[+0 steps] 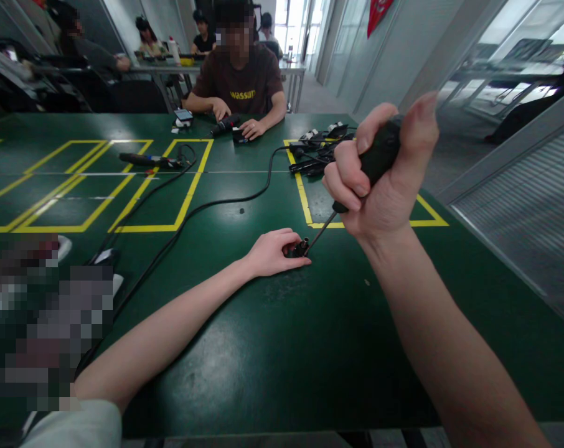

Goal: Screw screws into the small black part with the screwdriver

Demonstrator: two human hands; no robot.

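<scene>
Wrapped in my right hand (380, 168) is the dark handle of a screwdriver (378, 158), raised above the table. Its thin metal shaft slants down to the left, and the tip meets or nearly meets a small black part (300, 247). My left hand (277, 252) rests on the green tabletop and pinches that part between thumb and fingers. A short metal-rimmed tube stands up from the part; the rest of it is partly hidden by my fingers, so its kind is unclear.
Black cables and adapters (317, 149) lie heaped in a yellow taped square. A corded black tool (149, 160) lies at left on the green table (244, 386). A black cable (216, 202) crosses the table. Opposite, a person (238, 81) handles dark parts.
</scene>
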